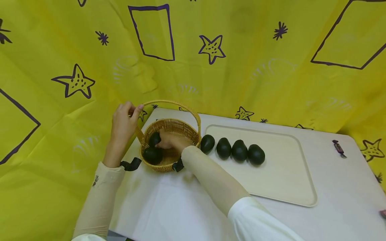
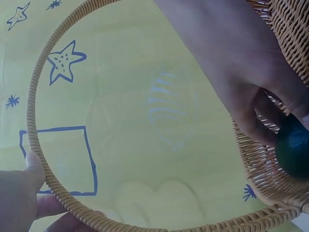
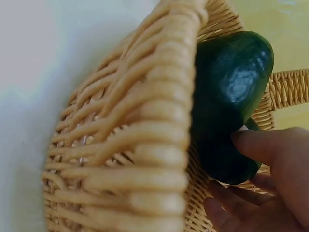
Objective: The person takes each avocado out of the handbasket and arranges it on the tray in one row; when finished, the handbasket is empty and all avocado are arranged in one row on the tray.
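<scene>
A woven wicker basket [image 1: 164, 167] with a tall arched handle [image 1: 181, 105] stands at the left of the table. My left hand [image 1: 123, 122] grips the handle's left side, thumb on one face and fingers behind it in the left wrist view. Inside the basket, my right hand [image 1: 169, 140] holds a dark green avocado [image 1: 154, 139], thumb on top and fingers beneath it in the right wrist view. Another avocado [image 1: 152, 155] lies in the basket right beside that one. Several more avocados [image 1: 239, 150] lie in a row on a cream tray [image 1: 280, 174].
To the basket's right, the tray covers much of the white table [image 1: 169, 207]. A small wrapped candy [image 1: 339, 148] lies right of the tray, and a reddish item [image 1: 383, 213] shows at the right edge. A yellow patterned cloth [image 1: 241, 77] hangs behind.
</scene>
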Demonstrator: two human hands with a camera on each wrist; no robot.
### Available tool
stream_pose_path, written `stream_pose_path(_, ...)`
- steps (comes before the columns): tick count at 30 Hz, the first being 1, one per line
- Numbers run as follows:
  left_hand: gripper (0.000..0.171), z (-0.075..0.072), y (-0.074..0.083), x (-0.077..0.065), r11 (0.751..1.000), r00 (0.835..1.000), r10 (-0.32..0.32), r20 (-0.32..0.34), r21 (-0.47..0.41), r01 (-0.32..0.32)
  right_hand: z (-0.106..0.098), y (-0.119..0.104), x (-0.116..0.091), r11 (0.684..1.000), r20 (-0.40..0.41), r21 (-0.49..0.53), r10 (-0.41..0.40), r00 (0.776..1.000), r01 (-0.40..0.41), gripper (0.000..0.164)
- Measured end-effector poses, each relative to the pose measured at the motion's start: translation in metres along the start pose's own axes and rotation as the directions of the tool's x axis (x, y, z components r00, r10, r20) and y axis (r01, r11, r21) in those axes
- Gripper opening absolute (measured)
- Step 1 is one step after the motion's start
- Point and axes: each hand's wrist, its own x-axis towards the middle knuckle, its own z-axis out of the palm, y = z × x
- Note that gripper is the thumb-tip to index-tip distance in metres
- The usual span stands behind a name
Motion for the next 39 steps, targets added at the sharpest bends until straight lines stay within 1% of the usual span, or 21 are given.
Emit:
stream_pose_path(2,0.047,0.0,0.0,0.0,1.0,1.0,-0.002,0.001,-0.001,0.002,0.001,0.001,0.001,1.0,-0.037,-0.012,-0.001,0.999,0.001,0.079)
stream_pose_path(5,0.047,0.0,0.001,0.0,1.0,1.0,-0.001,0.0,0.001,0.001,0.0,0.003,0.002,0.999,-0.089,-0.044,-0.034,0.995,0.03,0.066)
stream_pose_path(7,0.047,0.0,0.001,0.0,1.0,1.0,0.001,-0.001,0.003,-0.001,-0.001,0.004,0.002,0.997,-0.095,-0.061,-0.057,0.994,0.052,0.059)
stream_pose_path(9,0.047,0.0,0.001,0.0,1.0,1.0,0.0,-0.004,0.003,0.0,-0.002,0.005,0.002,0.996,-0.083,-0.064,-0.074,0.994,0.069,0.057)
stream_pose_path(14,0.047,0.001,0.0,0.0,1.0,1.0,-0.004,-0.01,0.002,0.004,-0.005,0.005,0.0,0.993,-0.052,-0.056,-0.104,0.993,0.101,0.058)
stream_pose_path(21,0.049,0.002,-0.001,0.001,1.0,1.0,-0.007,-0.004,-0.009,0.007,-0.004,0.007,0.0,0.992,-0.067,-0.058,-0.114,0.991,0.11,0.053)
stream_pose_path(28,0.047,0.002,-0.002,0.002,1.0,1.0,0.008,-0.018,-0.005,-0.008,-0.003,0.01,0.001,0.997,-0.1,-0.007,-0.073,0.992,0.073,0.073)
stream_pose_path(32,0.047,0.003,-0.002,0.001,1.0,1.0,0.005,-0.02,-0.006,-0.005,-0.005,0.012,0.0,0.995,-0.104,-0.001,-0.095,0.99,0.096,0.07)
stream_pose_path(39,0.046,0.002,-0.001,0.001,1.0,1.0,0.008,-0.018,-0.007,-0.008,-0.005,0.015,-0.003,0.994,-0.128,0.018,-0.103,0.986,0.106,0.055)
